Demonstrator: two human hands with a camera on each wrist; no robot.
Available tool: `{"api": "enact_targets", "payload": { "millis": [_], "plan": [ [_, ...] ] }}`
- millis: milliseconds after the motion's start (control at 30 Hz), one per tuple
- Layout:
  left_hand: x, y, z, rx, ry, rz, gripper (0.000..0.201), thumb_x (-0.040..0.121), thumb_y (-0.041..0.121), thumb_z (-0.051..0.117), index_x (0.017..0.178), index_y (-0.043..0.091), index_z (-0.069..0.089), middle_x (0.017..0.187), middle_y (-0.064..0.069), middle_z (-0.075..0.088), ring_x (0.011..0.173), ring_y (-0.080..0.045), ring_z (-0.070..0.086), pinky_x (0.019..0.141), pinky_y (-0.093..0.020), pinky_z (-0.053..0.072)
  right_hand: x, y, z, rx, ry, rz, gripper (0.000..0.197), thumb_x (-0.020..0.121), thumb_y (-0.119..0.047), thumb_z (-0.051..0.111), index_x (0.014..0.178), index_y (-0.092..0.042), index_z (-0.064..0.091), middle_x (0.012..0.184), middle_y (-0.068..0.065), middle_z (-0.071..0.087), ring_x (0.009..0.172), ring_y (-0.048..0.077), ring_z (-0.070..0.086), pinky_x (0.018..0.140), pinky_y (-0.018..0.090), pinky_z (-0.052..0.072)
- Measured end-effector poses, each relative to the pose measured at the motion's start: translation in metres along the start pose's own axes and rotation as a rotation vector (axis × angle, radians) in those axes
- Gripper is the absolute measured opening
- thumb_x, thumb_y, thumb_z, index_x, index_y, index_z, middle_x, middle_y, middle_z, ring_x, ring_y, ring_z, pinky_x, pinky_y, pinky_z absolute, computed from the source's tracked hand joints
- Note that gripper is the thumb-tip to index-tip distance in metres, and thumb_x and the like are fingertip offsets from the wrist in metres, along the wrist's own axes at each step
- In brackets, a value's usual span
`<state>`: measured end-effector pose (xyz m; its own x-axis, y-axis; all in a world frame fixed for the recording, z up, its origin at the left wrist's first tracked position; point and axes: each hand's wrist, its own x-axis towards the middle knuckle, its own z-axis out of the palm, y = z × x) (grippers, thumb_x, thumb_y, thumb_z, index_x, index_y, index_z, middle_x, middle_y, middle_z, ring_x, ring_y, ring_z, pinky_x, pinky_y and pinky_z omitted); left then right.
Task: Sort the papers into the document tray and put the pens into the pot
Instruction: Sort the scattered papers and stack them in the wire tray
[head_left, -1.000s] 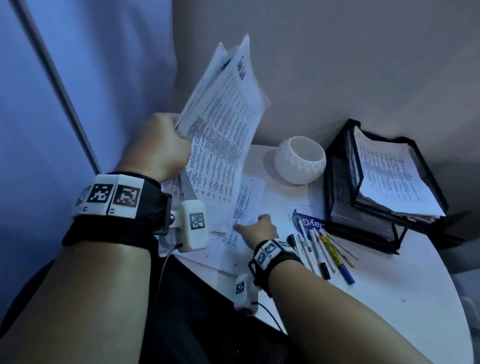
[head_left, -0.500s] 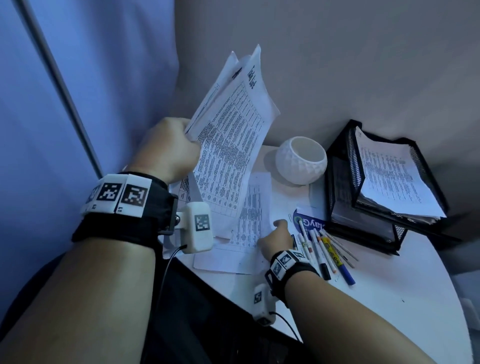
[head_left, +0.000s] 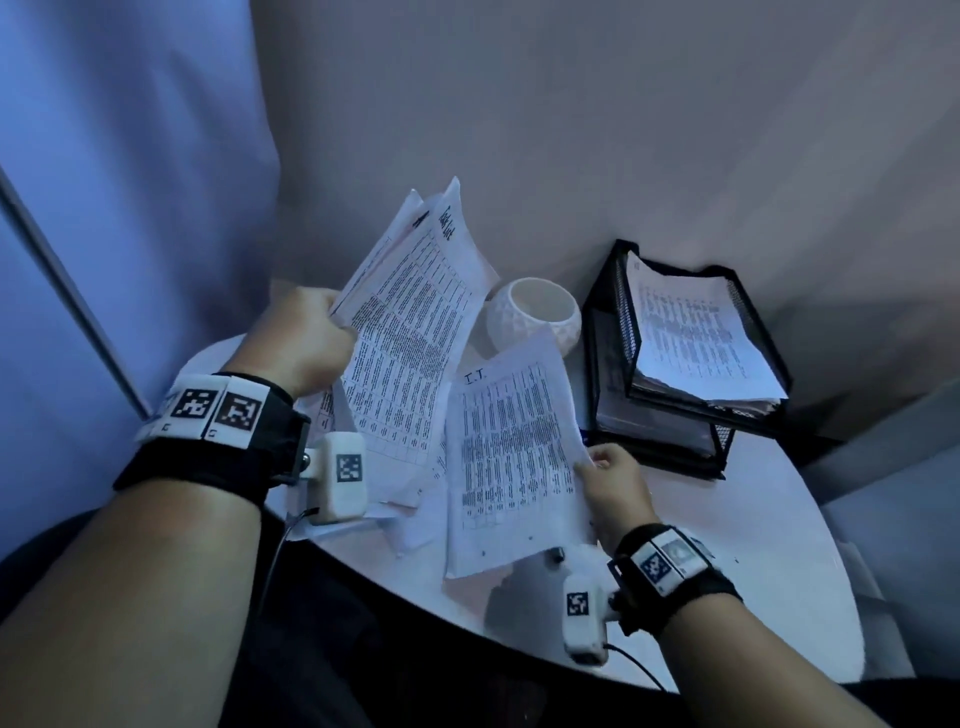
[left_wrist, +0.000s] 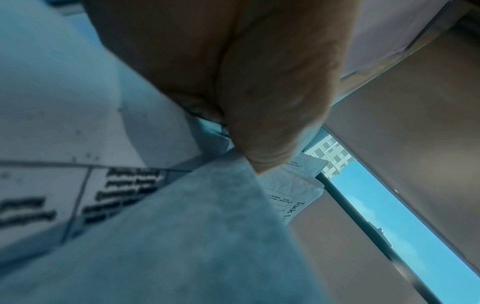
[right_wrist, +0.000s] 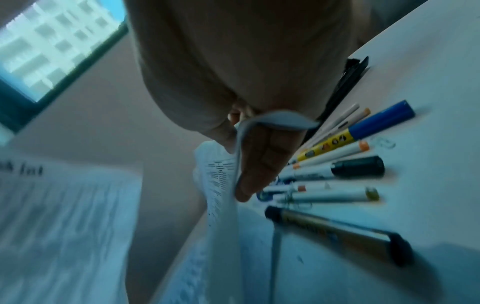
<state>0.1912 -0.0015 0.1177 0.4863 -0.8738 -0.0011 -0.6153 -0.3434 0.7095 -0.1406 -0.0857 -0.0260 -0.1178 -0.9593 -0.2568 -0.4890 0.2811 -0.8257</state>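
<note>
A person sits at a round white table (head_left: 727, 519) set in a corner, seen from a camera on their head. Their left hand (head_left: 301, 343) is raised above the table with the fingers curled tight around the edge of a sheaf of printed papers (head_left: 410, 338), which fans upward and tilts toward the wall; in the left wrist view the thumb (left_wrist: 272, 115) presses down on the sheets. Their right hand (head_left: 615, 483) pinches the right edge of a single printed sheet (head_left: 511, 457) marked "I.T." at the top, lifted off the table and tilted; the right wrist view shows the sheet's edge bent between thumb and one finger (right_wrist: 259, 160). More loose papers (head_left: 410, 519) lie flat on the table beneath both held sets. A white textured pot (head_left: 535, 317) stands upright near the wall, between the raised sheaf and a black mesh document tray (head_left: 608, 332) with stacked tiers. The tray's top tier already holds a pile of printed pages (head_left: 696, 338). In the right wrist view, several pens and markers (right_wrist: 337, 164) lie side by side on the table just beside the right hand, among them a yellow-and-blue marker (right_wrist: 363, 127) and a black-capped one (right_wrist: 358, 166). In the head view the lifted sheet hides them.
</note>
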Motion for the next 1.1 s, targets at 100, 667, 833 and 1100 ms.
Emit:
{"api": "enact_targets", "payload": {
  "millis": [100, 667, 833, 1100],
  "plan": [
    [-0.003, 0.004, 0.007, 0.026, -0.016, -0.02, 0.025, 0.094, 0.008, 0.054, 0.071, 0.017, 0.058, 0.071, -0.001, 0.06, 0.064, -0.021, 0.054, 0.06, -0.031, 0.035, -0.004, -0.009, -0.042, 0.294, 0.011, 0.013, 0.008, 0.099, -0.007, 0.059, 0.092, -0.01, 0.06, 0.088, 0.015, 0.064, 0.066, 0.023, 0.057, 0.056, 0.033, 0.049],
    [-0.03, 0.046, 0.05, -0.794, -0.199, -0.105, 0.033, 0.102, 0.04, 0.055, 0.104, 0.012, 0.073, 0.113, -0.011, 0.075, 0.106, -0.032, 0.071, 0.105, -0.057, 0.05, -0.027, -0.051, -0.022, 0.649, -0.243, -0.026, 0.012, 0.098, -0.004, 0.06, 0.091, -0.012, 0.066, 0.096, 0.017, 0.066, 0.086, 0.029, 0.06, 0.087, 0.053, 0.05],
    [-0.017, 0.031, 0.035, -0.438, -0.063, -0.178, 0.059, 0.085, 0.058, 0.073, 0.107, 0.005, 0.059, 0.082, -0.004, 0.056, 0.073, -0.023, 0.054, 0.068, -0.034, 0.045, -0.017, -0.074, 0.011, 0.522, -0.243, -0.143, 0.007, 0.099, -0.008, 0.063, 0.093, -0.011, 0.065, 0.095, 0.013, 0.07, 0.086, 0.025, 0.062, 0.083, 0.044, 0.052],
    [0.0, 0.01, -0.005, -0.202, 0.205, -0.019, 0.009, 0.09, 0.01, 0.063, 0.094, 0.008, 0.07, 0.089, -0.015, 0.071, 0.083, -0.035, 0.065, 0.065, -0.031, 0.043, 0.02, -0.069, 0.073, 0.107, -0.19, -0.01, 0.012, 0.09, -0.011, 0.069, 0.1, -0.015, 0.066, 0.103, 0.013, 0.07, 0.084, 0.023, 0.066, 0.086, 0.045, 0.059]
  ]
}}
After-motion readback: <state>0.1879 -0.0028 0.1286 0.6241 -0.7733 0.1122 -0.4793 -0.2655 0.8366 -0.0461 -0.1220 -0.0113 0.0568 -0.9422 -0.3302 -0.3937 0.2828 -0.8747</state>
